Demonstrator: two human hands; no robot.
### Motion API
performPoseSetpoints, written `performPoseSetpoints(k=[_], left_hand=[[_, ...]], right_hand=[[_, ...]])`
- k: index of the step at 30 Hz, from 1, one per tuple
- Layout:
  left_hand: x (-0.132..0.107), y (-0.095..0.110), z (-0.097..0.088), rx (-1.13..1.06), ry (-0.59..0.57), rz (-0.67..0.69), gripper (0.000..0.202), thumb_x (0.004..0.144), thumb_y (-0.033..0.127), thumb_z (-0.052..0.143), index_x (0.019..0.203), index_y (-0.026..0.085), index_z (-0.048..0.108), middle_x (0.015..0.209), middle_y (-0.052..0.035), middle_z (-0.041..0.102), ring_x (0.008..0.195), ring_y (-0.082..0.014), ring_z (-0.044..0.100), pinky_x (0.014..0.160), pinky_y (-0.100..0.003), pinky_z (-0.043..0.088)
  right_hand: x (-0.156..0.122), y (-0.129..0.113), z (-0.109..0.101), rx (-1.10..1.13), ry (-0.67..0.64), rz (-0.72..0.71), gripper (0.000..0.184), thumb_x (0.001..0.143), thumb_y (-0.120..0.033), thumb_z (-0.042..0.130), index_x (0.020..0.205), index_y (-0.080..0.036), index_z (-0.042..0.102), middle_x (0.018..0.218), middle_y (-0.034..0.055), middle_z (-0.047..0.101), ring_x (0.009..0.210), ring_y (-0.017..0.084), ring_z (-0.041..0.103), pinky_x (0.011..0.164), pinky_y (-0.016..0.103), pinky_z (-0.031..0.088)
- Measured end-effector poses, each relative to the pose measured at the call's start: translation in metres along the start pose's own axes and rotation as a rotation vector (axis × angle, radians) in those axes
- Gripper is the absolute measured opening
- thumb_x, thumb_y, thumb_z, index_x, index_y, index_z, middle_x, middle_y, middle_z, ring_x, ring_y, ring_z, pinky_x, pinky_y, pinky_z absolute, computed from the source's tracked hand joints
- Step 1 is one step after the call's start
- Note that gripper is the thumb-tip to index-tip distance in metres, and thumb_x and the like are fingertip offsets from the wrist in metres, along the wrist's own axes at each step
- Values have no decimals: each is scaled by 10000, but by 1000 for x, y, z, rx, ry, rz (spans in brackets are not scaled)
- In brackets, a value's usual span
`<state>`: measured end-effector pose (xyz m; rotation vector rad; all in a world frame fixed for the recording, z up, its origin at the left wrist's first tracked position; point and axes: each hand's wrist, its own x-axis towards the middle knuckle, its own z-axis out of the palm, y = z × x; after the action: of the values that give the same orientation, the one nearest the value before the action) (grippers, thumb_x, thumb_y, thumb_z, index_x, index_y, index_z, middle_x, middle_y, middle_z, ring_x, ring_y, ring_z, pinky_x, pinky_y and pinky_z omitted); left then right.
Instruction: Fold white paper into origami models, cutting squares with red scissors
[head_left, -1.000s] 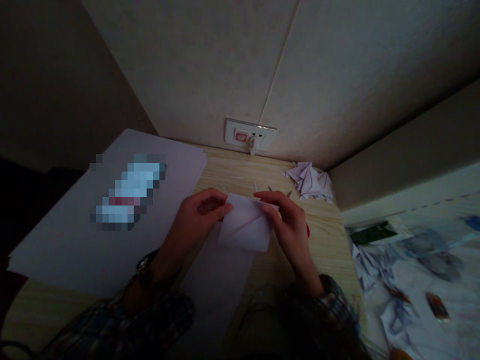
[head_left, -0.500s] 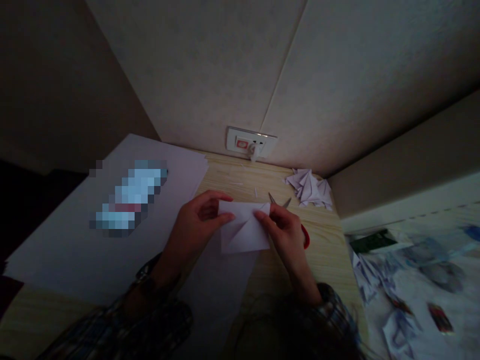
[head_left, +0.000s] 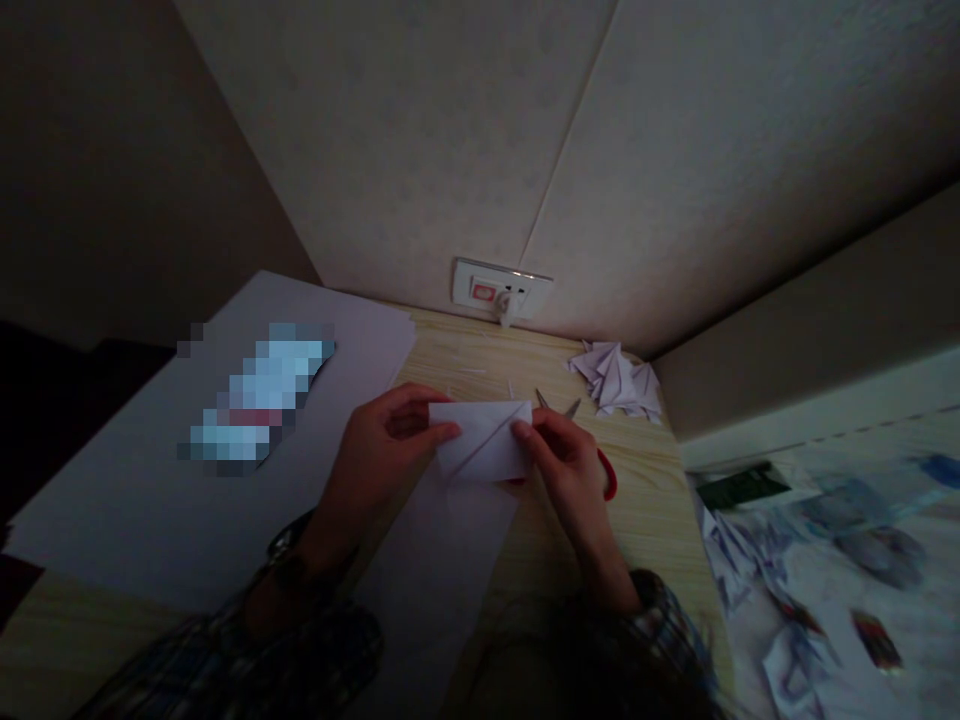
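A small folded sheet of white paper (head_left: 484,445) is held up between both hands, with a diagonal crease or edge running across its face. My left hand (head_left: 394,435) pinches its left edge, thumb in front and fingers behind. At the right edge, my right hand (head_left: 562,460) grips it the same way, thumb near the upper corner. Scissors (head_left: 608,475) with red handles lie on the table, partly hidden behind my right hand. Beneath the hands lies a strip of white paper (head_left: 442,580).
A stack of white sheets (head_left: 135,480) with a blurred-out bright object (head_left: 259,395) on it lies left. Folded paper pieces (head_left: 616,378) sit at the table's back right. A socket with a plug (head_left: 504,292) is on the wall. Papers and wrappers (head_left: 802,610) lie lower right.
The folded paper has tilted and looks shorter from top to bottom, with its diagonal line now sharper. Both hands shifted slightly left, still gripping its edges.
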<state>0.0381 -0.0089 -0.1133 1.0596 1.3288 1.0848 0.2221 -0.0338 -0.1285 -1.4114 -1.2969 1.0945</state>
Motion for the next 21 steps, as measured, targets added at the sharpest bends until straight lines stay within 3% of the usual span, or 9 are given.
performPoseSetpoints(k=[7, 13, 21], left_hand=[[-4, 4, 3, 67, -60, -11, 225, 574, 227, 777, 779, 192, 693, 788, 3, 757, 755, -206, 735, 700, -300, 600], [-4, 5, 2, 113, 16, -65, 223, 526, 208, 793, 730, 203, 706, 612, 42, 697, 644, -175, 705, 609, -244, 561], [-5, 5, 3, 55, 53, -121, 183, 512, 209, 799, 678, 187, 725, 659, -7, 762, 683, -220, 734, 671, -301, 592]], right_hand=[[-1, 3, 1, 20, 104, -65, 208, 813, -306, 630, 637, -197, 606, 553, -47, 549, 534, 114, 467, 502, 235, 316], [-2, 4, 2, 41, 128, -76, 182, 809, -283, 645, 648, -199, 632, 578, -41, 585, 548, 117, 488, 511, 237, 324], [-2, 3, 4, 66, 154, -61, 161, 779, -286, 659, 645, -197, 654, 570, -36, 602, 538, 122, 516, 499, 230, 348]])
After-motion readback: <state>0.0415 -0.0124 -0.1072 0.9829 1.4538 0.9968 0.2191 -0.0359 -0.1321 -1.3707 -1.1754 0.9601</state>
